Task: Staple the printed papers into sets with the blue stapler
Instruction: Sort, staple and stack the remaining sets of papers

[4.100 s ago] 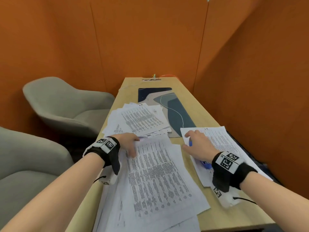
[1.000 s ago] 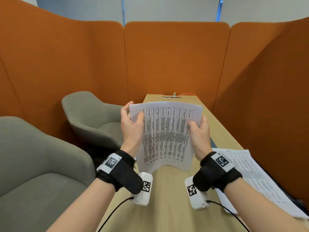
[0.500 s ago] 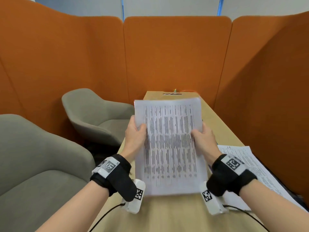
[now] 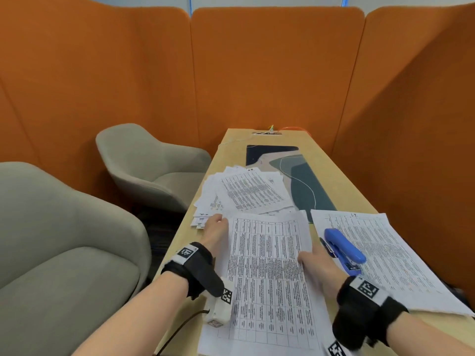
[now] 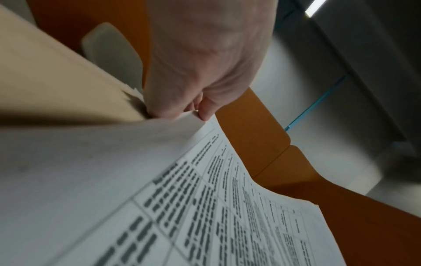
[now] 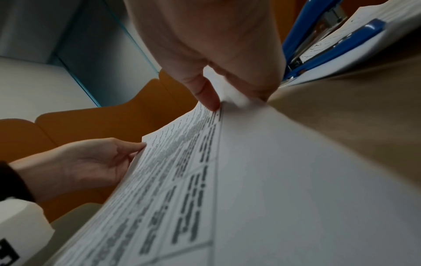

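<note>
A set of printed papers [image 4: 267, 276] lies nearly flat, low over the near end of the wooden table [image 4: 341, 176]. My left hand [image 4: 217, 229] pinches its far left corner, thumb on top in the left wrist view [image 5: 200, 111]. My right hand [image 4: 314, 265] pinches the right edge of the papers [image 6: 182, 180], thumb on the printed face [image 6: 209, 100]. The blue stapler [image 4: 344, 249] lies just right of my right hand on a second stack of printed sheets [image 4: 380, 255]; in the right wrist view the stapler [image 6: 323, 37] sits close behind the fingers.
A loose heap of printed sheets [image 4: 246, 194] lies beyond the held set. A dark patterned desk mat [image 4: 300, 181] covers the table's far middle. Two grey armchairs [image 4: 144, 163] stand to the left. Orange partition walls [image 4: 277, 68] enclose the booth.
Both hands have brought the set down from upright in front of me to nearly flat over the table. The view has tilted down, so the stapler and the heap show again.
</note>
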